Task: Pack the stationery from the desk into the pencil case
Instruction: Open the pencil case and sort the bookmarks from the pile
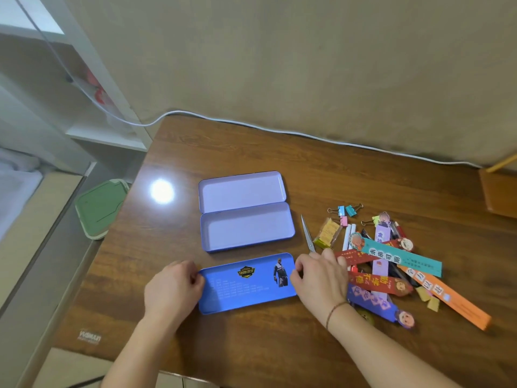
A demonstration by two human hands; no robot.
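A lilac tin pencil case (246, 225) lies open in the middle of the desk, its hinged lid (240, 190) flat behind it, both halves empty. In front of it rests a blue printed tray (246, 287) of the case. My left hand (172, 289) pinches the tray's left end and my right hand (319, 278) pinches its right end. To the right lies a heap of stationery: long paper bookmarks (400, 259), pens (349, 236), binder clips (347, 210), a wrapped yellow eraser pack (327, 233) and small scissors (307, 236).
The brown wooden desk (279, 152) meets a beige wall, with a white cable (251, 126) along its back edge. An orange object (499, 191) sits at the far right. A green lidded bin (100, 208) stands left of the desk, with white shelves beyond.
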